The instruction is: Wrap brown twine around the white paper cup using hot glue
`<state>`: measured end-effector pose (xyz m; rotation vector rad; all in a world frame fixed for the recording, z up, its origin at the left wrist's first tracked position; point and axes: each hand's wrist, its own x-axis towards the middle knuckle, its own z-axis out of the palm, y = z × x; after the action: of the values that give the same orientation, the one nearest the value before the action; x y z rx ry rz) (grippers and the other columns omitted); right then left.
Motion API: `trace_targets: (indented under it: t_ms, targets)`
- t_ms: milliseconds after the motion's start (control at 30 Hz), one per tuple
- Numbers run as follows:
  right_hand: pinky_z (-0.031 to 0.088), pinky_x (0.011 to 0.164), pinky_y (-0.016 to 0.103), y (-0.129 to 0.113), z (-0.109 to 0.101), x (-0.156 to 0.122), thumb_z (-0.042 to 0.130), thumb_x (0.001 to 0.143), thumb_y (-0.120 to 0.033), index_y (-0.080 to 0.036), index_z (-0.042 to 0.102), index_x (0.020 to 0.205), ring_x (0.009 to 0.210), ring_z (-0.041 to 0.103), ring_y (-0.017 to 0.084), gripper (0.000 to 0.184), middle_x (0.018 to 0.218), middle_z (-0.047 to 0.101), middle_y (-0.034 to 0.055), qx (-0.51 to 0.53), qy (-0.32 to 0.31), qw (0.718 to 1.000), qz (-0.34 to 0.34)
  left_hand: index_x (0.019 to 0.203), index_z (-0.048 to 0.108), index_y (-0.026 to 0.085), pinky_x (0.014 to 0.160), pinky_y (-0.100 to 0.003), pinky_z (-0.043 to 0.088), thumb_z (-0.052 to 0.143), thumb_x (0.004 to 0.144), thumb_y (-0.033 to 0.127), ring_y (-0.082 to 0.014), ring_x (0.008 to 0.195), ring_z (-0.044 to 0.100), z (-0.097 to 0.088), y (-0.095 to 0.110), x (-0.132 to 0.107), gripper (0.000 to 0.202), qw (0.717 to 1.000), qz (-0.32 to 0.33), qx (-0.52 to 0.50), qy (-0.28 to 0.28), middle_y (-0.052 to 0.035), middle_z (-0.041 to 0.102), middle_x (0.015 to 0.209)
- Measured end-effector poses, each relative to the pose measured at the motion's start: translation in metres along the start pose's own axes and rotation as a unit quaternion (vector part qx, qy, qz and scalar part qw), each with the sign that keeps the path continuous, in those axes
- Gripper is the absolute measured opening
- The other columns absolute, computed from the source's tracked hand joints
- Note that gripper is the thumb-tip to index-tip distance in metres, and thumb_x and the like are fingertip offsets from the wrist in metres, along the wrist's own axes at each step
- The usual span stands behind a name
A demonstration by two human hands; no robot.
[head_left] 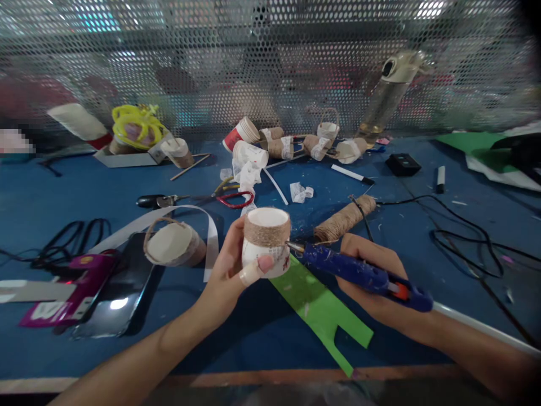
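Left hand (228,265) — partly behind cup (266,237), right hand (376,251) (likewise) behind glue gun (349,268)

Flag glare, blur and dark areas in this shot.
Head view: white glare spot on the phone; head view: background behind the perforated panel blurred, no detail readable; head view: upper right corner dark, pixelated patch at the left edge; head view: cup in the left hand reasonably sharp.
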<state>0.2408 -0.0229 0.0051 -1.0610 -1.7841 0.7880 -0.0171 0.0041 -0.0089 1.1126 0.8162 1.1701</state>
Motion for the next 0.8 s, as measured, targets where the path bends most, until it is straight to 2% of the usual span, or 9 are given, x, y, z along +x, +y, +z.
trace_targets:
  t_ms: [133,333,500,600,800]
  targets:
    - [0.03,0.054,0.03,-0.0019,-0.0002,0.0016,0.066,0.089,-0.013,-0.025,0.039,0.075,0.058,0.04,0.012,0.032,0.071,0.041,-0.0049,-0.006,-0.002,1.0,-0.03,0.137,0.061,0.035,0.1,-0.035,0.054,0.08,0.086,0.03,-0.0268,0.122,0.063,-0.0041,-0.0052,-0.0008,0.055,1.0,0.005,0.012,0.004,-0.0037,0.067,0.135]
    - [0.029,0.055,0.031,-0.0017,0.0022,0.0016,0.064,0.087,-0.009,-0.024,0.039,0.072,0.059,0.039,0.013,0.033,0.07,0.041,-0.0046,-0.018,0.021,1.0,0.003,0.139,0.061,0.038,0.1,-0.032,0.054,0.077,0.088,0.03,-0.0246,0.121,0.064,-0.0072,-0.0056,-0.0015,0.054,1.0,0.028,0.003,-0.009,-0.0018,0.067,0.134]
    - [0.03,0.055,0.031,-0.0027,0.0027,0.0003,0.063,0.086,-0.008,-0.025,0.039,0.072,0.059,0.039,0.013,0.033,0.07,0.041,-0.0046,-0.026,0.023,0.999,-0.004,0.14,0.06,0.039,0.101,-0.031,0.053,0.075,0.09,0.026,-0.0239,0.123,0.063,-0.0087,-0.0067,-0.0014,0.054,0.999,0.034,0.005,-0.007,-0.001,0.065,0.138]
    - [0.029,0.054,0.03,-0.0029,0.002,0.0,0.064,0.087,-0.01,-0.025,0.038,0.073,0.058,0.038,0.012,0.033,0.069,0.04,-0.005,-0.023,0.02,0.999,-0.016,0.141,0.059,0.038,0.102,-0.033,0.053,0.075,0.09,0.025,-0.0254,0.124,0.063,-0.0072,-0.0063,-0.0015,0.055,0.999,0.034,0.021,-0.001,-0.002,0.065,0.138]
    - [0.028,0.055,0.031,-0.0029,0.0013,-0.0026,0.065,0.085,-0.009,-0.025,0.037,0.075,0.059,0.037,0.012,0.033,0.071,0.039,-0.0043,-0.026,0.008,0.999,-0.031,0.143,0.055,0.035,0.106,-0.042,0.051,0.078,0.088,0.034,-0.0319,0.129,0.059,-0.003,-0.0027,-0.0029,0.059,0.999,0.011,0.034,-0.011,-0.0052,0.064,0.138]
